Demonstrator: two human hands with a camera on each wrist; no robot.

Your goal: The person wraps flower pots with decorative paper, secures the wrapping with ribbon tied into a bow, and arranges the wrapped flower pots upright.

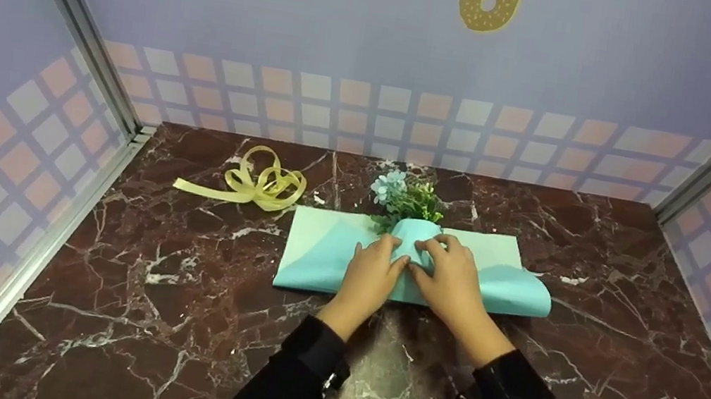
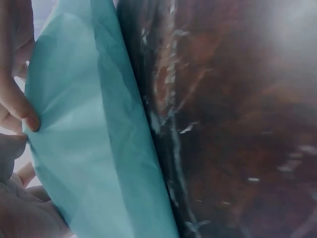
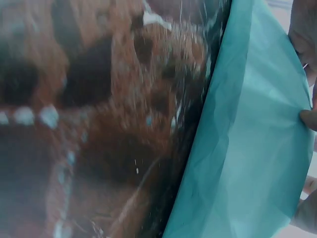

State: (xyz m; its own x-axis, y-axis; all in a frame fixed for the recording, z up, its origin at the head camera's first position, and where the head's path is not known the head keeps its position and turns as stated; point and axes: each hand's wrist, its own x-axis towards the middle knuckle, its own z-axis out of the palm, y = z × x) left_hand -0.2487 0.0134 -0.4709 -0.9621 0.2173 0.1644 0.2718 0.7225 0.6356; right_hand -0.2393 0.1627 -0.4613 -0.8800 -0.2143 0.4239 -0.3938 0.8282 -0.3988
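Observation:
A sheet of light blue wrapping paper (image 1: 323, 269) with a paler inner face lies across the table, its lower part folded up. A small bunch of artificial flowers (image 1: 402, 200), with a pale blue bloom and yellow-green sprigs, pokes out above the paper's middle; its stems are hidden beneath. My left hand (image 1: 371, 273) pinches the raised middle of the paper just below the bunch. Close beside it, my right hand (image 1: 453, 283) pinches the same raised part, thumbs nearly meeting. Both wrist views show fingertips at the edge of the blue paper (image 2: 74, 114).
A loosely looped yellow ribbon (image 1: 260, 191) lies left of the flowers, its tail pointing left. The dark red marbled table (image 1: 166, 312) ends at a patterned back wall (image 1: 370, 109), with side walls left and right. At right, the paper's end curls up off the table.

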